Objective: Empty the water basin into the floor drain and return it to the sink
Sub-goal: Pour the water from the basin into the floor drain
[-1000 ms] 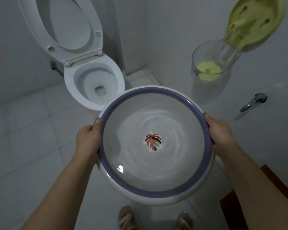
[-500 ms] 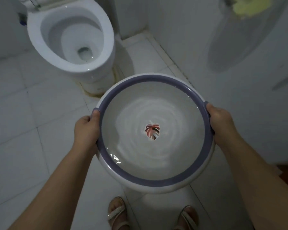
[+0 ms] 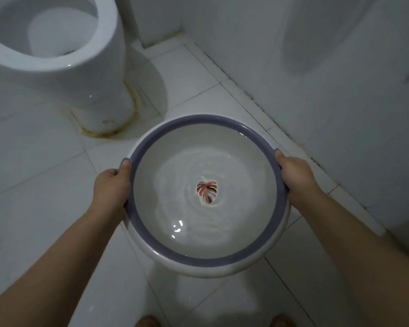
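A round white water basin (image 3: 198, 258) with a purple rim and a leaf picture on its bottom is held level above the tiled floor. Rippling water fills its lower part. My left hand (image 3: 111, 187) grips the rim on the left side, thumb over the edge. My right hand (image 3: 295, 178) grips the rim on the right side. No floor drain and no sink appear in the head view.
A white toilet (image 3: 80, 74) stands at the upper left, its base ringed with yellowish stain. A tiled wall (image 3: 328, 90) runs along the right. White floor tiles (image 3: 33, 185) spread to the left and below. My toes show at the bottom edge.
The view has tilted further down toward the floor; the toilet has slid up and left, and the objects on the wall have left the frame. Both hands keep their grip on the basin.
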`<state>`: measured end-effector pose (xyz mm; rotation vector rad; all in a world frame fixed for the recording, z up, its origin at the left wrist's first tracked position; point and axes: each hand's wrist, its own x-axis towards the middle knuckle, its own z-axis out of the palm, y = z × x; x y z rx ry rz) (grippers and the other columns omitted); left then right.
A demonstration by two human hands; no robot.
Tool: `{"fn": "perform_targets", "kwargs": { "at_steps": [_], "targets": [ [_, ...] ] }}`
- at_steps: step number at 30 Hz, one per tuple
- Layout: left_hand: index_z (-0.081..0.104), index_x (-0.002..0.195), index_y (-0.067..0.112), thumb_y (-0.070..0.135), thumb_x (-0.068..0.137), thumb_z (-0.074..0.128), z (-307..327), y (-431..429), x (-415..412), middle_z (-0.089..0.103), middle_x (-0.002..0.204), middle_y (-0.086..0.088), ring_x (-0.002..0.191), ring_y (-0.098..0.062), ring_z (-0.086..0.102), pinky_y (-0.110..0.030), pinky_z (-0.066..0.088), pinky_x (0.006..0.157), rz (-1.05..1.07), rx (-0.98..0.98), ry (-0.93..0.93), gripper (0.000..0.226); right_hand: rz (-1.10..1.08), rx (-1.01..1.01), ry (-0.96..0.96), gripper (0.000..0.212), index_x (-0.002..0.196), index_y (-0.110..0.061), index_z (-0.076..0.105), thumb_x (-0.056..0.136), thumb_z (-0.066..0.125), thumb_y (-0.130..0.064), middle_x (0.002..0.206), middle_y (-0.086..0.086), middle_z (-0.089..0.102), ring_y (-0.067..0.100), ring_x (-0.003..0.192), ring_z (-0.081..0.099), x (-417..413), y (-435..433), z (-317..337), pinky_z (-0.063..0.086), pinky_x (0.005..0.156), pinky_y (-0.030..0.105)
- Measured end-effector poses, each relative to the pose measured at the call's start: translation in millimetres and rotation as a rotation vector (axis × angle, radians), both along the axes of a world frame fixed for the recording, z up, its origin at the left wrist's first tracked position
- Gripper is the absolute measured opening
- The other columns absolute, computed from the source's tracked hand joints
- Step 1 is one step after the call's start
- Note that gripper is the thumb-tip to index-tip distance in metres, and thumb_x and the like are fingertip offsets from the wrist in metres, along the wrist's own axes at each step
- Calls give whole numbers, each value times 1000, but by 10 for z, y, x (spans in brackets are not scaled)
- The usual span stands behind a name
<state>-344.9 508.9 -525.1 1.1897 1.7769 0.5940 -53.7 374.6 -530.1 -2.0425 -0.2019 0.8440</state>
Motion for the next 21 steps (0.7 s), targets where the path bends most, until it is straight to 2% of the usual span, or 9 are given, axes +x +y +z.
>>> {"fn": "perform_targets", "kwargs": {
  "at_steps": [3,7,10,12,16,18,21],
  "targets": [
    [59,74,7,50,90,43,-251,-15,60,62,72,-12,68,-31,60,-39,50,70,-49,11,19,49,13,-7,-12,49,85,4,64,88,51,-43,79,16,66,26,66,61,34,-62,-247,46,59,30],
    [59,85,0,46,92,42,-491,-29,170,60,71,-13,71,-34,59,-36,45,67,-91,12,19,50,17,24,-24,41,74,-4,62,87,53,-42,66,8,63,23,58,60,86,-112,-488,44,50,24],
    [59,91,-1,46,93,40,-661,-47,243,62,84,-19,80,-36,59,-38,47,71,-120,33,27,51,11,24,-49,39,68,-7,60,87,53,-41,63,6,61,20,53,57,138,-151,-646,40,44,21],
    [58,92,-1,45,94,39,-768,-70,283,61,86,-20,77,-35,58,-37,45,69,-133,41,22,50,7,21,-53,39,67,-8,58,87,53,-41,63,7,60,20,53,56,173,-174,-737,40,45,22],
    [58,90,-1,43,95,39,-975,-111,329,57,68,-9,61,-23,53,-27,39,52,-158,27,15,48,-14,33,-19,41,72,-5,62,87,55,-42,68,9,64,24,60,60,242,-240,-960,45,52,27],
    [58,90,-1,43,94,40,-1091,-128,334,56,68,-8,62,-22,53,-29,39,53,-148,-4,-10,48,-8,26,-11,42,77,-3,65,86,55,-43,71,10,66,26,63,62,267,-266,-1083,47,55,29],
    [58,91,-1,44,94,41,-1266,-161,337,57,70,-9,64,-23,54,-29,41,53,-142,-46,-42,48,18,6,-38,43,78,-3,65,87,53,-43,70,10,66,26,62,62,306,-292,-1238,45,51,27]
  ]
}}
